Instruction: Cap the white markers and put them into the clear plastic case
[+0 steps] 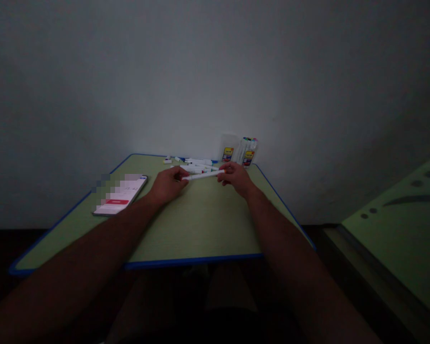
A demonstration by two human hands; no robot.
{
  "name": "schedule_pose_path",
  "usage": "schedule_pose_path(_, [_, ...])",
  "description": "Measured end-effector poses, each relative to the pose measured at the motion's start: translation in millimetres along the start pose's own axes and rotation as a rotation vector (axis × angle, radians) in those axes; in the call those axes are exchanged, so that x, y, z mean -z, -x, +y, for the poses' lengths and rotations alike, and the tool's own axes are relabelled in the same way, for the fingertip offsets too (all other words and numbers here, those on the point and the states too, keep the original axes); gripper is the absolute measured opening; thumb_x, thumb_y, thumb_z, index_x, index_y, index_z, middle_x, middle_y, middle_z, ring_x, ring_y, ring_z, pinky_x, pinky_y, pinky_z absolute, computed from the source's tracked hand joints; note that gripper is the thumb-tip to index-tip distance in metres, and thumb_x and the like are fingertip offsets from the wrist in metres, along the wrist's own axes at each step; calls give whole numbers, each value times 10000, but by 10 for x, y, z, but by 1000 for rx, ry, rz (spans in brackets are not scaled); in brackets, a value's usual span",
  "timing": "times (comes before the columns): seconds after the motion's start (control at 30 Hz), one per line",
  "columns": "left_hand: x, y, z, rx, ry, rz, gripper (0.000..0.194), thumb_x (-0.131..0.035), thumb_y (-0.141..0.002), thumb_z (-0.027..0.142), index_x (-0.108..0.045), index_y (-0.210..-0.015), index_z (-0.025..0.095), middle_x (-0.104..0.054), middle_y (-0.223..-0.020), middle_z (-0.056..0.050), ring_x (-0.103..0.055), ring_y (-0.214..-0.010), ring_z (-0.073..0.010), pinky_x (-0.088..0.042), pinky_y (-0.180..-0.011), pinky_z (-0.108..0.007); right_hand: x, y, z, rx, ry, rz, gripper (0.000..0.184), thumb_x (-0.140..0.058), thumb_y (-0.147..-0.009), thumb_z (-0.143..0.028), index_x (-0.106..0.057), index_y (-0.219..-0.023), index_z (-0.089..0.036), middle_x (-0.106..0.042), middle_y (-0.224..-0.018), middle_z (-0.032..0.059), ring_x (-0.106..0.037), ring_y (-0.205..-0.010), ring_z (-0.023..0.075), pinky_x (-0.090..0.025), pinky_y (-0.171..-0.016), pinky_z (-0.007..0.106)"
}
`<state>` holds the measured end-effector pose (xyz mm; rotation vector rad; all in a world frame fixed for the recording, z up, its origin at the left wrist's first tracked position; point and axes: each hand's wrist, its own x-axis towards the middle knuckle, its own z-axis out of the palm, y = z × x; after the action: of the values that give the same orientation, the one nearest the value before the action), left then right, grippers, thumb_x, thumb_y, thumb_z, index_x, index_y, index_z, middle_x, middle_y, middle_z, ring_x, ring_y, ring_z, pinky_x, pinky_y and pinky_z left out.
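Note:
My left hand (167, 184) and my right hand (235, 177) hold one white marker (202, 176) between them, each pinching one end, just above the green table (197, 229). The marker lies level, across my view. Behind it a loose heap of white markers (198, 165) rests on the table near the wall, with small caps beside them.
A phone (120, 195) with a lit screen lies on the table to the left of my left hand. Two clear marker packs (241, 152) stand against the wall at the back right. The table has a blue rim. Another green surface (401, 234) is to the right.

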<state>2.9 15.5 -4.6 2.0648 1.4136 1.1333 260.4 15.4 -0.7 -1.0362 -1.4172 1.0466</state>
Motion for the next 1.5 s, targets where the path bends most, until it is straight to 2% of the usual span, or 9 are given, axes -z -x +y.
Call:
schedule_pose_path(0.17, [13,7,3,-4,-3,-3,215,-666,-714,242,-726,-920,228,-722,-838,-49,-631,-764,-205,-481,-741,-343,2,14,6,-4,-37,-11,393,-815,-588,-254,-583,-898,-187,-697,-715,10,-669,-634,147,-514,-528,242])
schedule_pose_path(0.33, [10,4,9,-13,20,-8,224,-652,-711,229,-726,-923,220,-730,-877,-56,-632,-772,-201,-477,-749,-334,17,9,8,-3,-61,6,424,-828,-643,-371,-585,-939,-189,-722,-811,37,-694,-693,154,-523,-561,243])
schedule_pose_path(0.5, [-8,-2,-5,-18,24,-8,202,-650,-719,232,-722,-909,223,-731,-886,-56,-635,-781,-204,-479,-760,-341,31,1,2,28,-44,55,414,-824,-640,-425,-626,-918,-191,-711,-810,25,-662,-661,135,-515,-549,243])
schedule_pose_path(0.63, [-5,0,-7,-32,39,1,198,-661,-715,232,-720,-904,222,-732,-888,-55,-637,-788,-207,-485,-767,-352,39,5,2,37,-42,81,403,-825,-624,-416,-651,-913,-195,-687,-776,4,-627,-624,118,-509,-540,242])
schedule_pose_path(0.87, [0,8,18,-13,61,-4,218,-681,-691,219,-731,-903,213,-716,-842,-52,-635,-757,-204,-485,-734,-343,66,10,5,37,-102,93,381,-819,-618,-327,-641,-933,-207,-676,-806,-7,-655,-687,134,-525,-554,244])
schedule_pose_path(1.13, [-12,16,1,-80,-68,-83,276,-629,-782,271,-706,-1030,178,-727,-927,-64,-646,-824,-194,-497,-778,-328,118,-15,-7,54,-215,157,296,-803,-651,-249,-655,-904,-210,-689,-791,-9,-671,-694,144,-562,-553,248])
schedule_pose_path(1.23, [-5,11,-4,-141,-159,-201,321,-604,-798,274,-718,-1076,160,-737,-996,-84,-665,-875,-207,-502,-813,-332,130,-5,-62,48,-243,220,257,-781,-666,-214,-661,-894,-208,-710,-809,-3,-670,-670,135,-568,-539,240])
schedule_pose_path(1.37, [-25,-5,-62,-245,-325,-359,383,-576,-838,360,-740,-1115,153,-744,-1083,-117,-673,-997,-261,-496,-897,-375,181,-26,-200,60,-294,361,189,-719,-716,-185,-659,-895,-192,-701,-756,-4,-663,-624,124,-569,-515,229])
schedule_pose_path(1.5, [-59,-20,-122,-348,-370,-413,422,-546,-860,389,-734,-1153,151,-739,-1137,-120,-663,-1055,-256,-472,-965,-371,355,-152,-405,116,-285,572,145,-676,-759,-164,-640,-898,-189,-642,-654,-35,-630,-557,102,-561,-503,209])
